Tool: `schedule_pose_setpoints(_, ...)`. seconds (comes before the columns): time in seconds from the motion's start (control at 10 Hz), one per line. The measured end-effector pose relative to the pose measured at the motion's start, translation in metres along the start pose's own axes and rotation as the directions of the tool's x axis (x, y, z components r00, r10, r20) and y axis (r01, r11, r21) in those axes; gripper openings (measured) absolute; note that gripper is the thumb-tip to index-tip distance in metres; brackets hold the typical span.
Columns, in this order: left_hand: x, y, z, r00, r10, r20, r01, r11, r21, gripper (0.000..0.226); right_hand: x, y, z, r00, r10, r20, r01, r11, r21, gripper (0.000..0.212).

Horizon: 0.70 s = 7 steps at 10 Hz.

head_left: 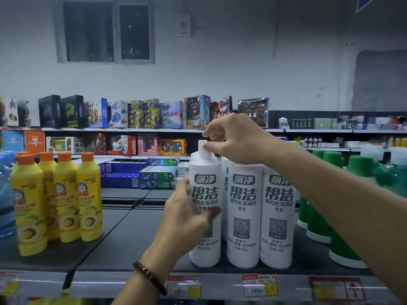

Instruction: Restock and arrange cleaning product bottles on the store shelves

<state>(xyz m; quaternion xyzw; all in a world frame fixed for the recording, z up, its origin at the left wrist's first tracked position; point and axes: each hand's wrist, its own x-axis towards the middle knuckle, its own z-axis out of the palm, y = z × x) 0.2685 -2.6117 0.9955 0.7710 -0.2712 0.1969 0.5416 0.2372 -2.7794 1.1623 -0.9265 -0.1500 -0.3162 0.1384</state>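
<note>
Three white cleaner bottles with grey labels stand in a row at the front of the dark shelf (136, 234), with more white ones behind. My left hand (187, 219) grips the body of the leftmost white bottle (206, 238), thumb across its label. My right hand (233, 139) reaches in from the right and pinches that bottle's white cap (202, 148). The middle white bottle (243, 216) and the right white bottle (278, 219) stand upright, touching each other. My right forearm crosses above them.
Several yellow bottles with orange caps (66, 199) stand at the left. Green bottles (319, 219) stand at the right. Price tags (259, 285) line the shelf's front edge. Blue toothpaste boxes (141, 175) and toy boxes (132, 115) fill shelves behind. A blue water jug (5, 194) is at far left.
</note>
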Motion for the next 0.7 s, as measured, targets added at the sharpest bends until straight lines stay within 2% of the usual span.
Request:
schedule_pose_setpoints(0.1,0.002,-0.003,0.002,1.0,0.001,-0.009,-0.001,1.0,-0.003,0.064,-0.014,-0.005,-0.003,0.983,0.011,-0.186,-0.007,1.0,0.022,0.025)
schedule_pose_setpoints(0.2,0.001,-0.003,0.002,1.0,-0.009,-0.005,0.009,1.0,-0.018,0.07,-0.029,-0.007,-0.011,0.936,0.071,-0.345,-0.054,0.997,0.06,0.014)
schedule_pose_setpoints(0.3,0.0,0.004,-0.003,0.995,0.006,-0.095,-0.004,1.0,0.02,0.083,-0.044,-0.008,-0.018,0.902,0.144,-0.408,-0.109,0.988,0.109,0.016)
schedule_pose_setpoints(0.4,-0.004,0.026,-0.01,0.962,0.049,-0.269,-0.035,0.998,0.058,0.073,-0.062,-0.006,-0.027,0.876,0.202,-0.438,-0.123,0.971,0.203,0.026)
schedule_pose_setpoints(0.5,-0.004,0.054,-0.013,0.913,0.169,-0.371,-0.104,0.977,0.187,0.056,-0.079,0.001,-0.034,0.881,0.217,-0.42,-0.111,0.959,0.261,0.026)
schedule_pose_setpoints(0.6,-0.004,0.087,-0.011,0.909,0.216,-0.355,-0.2,0.976,0.082,0.037,-0.092,0.013,-0.044,0.88,0.252,-0.402,-0.105,0.93,0.352,0.02)
schedule_pose_setpoints(0.7,0.005,0.118,-0.006,0.969,0.113,-0.222,-0.135,0.987,-0.086,0.029,-0.1,0.026,-0.053,0.869,0.305,-0.389,-0.085,0.867,0.491,0.016)
